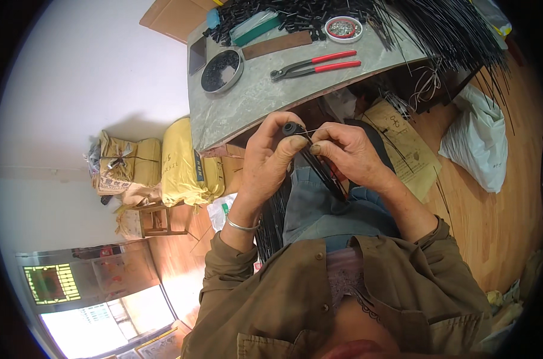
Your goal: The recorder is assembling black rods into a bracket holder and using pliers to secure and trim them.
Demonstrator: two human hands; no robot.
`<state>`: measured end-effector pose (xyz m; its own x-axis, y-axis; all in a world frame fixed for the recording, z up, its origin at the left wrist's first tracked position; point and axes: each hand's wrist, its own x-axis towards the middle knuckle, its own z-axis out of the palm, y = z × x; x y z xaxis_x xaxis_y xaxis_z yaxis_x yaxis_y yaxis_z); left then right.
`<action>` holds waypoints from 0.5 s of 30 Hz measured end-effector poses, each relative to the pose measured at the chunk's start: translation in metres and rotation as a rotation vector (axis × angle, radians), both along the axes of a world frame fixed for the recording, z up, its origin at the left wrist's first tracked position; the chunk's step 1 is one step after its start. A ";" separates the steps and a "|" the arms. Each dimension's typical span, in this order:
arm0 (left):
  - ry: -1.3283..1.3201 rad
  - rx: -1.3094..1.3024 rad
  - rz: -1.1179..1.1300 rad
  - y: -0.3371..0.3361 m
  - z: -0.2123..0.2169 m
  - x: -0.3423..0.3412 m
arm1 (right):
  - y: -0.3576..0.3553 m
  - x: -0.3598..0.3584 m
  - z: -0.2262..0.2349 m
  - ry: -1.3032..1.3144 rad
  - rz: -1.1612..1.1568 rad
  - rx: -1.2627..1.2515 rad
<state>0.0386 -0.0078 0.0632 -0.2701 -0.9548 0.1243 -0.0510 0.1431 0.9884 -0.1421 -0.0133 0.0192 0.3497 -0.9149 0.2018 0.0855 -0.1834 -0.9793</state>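
Landmark: grey bench [247,102], its near edge just above your hands.

- Left hand [265,158]: below the bench edge, just under it. Thumb and forefinger are pressed together on a small black cap [291,128], which sits at the top of the grip, nearest the bench.
- Right hand [349,152]: same level, to the right of the left hand, the fingertips almost meeting it. Thumb and forefinger pinch a thin wire [312,131]; the other fingers curl over a bundle of black rods [325,173].
- Wire: runs roughly level from your right fingertips leftward to the cap, its end at or in the cap; the exact contact is too small to tell.
- Rods: long axis slants from the fingertips down and to the right, away from the bench, toward your lap.
- Nearer hand: the cap is already in your left; the wire end lies just right of it, so your right hand governs the approach.
- On the bench, well apart from both hands: red-handled pliers [316,63], a round tin [222,70] of dark bits, a small red-rimmed dish [343,28], loose black rods at the far right.
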 end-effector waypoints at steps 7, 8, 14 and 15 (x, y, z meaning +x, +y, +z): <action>-0.021 -0.029 -0.137 -0.007 0.002 0.003 | -0.003 -0.003 -0.004 -0.068 0.131 0.117; -0.096 -0.055 -0.167 -0.008 0.004 0.002 | -0.003 -0.003 -0.005 -0.064 0.133 0.116; -0.106 -0.125 -0.217 -0.011 0.002 0.008 | -0.003 -0.002 -0.007 -0.065 0.141 0.121; -0.102 -0.126 -0.213 -0.011 0.002 0.008 | -0.003 -0.001 -0.007 -0.070 0.147 0.137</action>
<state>0.0469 -0.0190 0.0650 -0.4804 -0.8538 0.2005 -0.1051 0.2829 0.9534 -0.1436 -0.0163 0.0119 0.4706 -0.8757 0.1080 0.1705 -0.0299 -0.9849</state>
